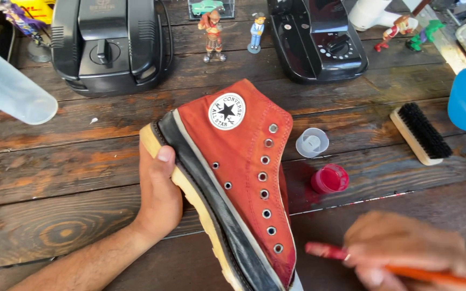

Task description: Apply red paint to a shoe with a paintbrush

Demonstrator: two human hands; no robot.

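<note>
Red high-top shoe (238, 178) propped on its sole edge at mid-worktop (55, 183), eyelet side facing right. Best kept braced and tilted steady, with light, even strokes close to the canvas, judging by the setup. Left hand (157, 196) wrapped around the sole, thumb pressed on the rubber rim. Right hand (405, 250), blurred, pinched on a red-tipped brush (351, 254) near the toe. Open pot of red dye (330, 178) just beside, clear cap (312, 142) behind.
</note>
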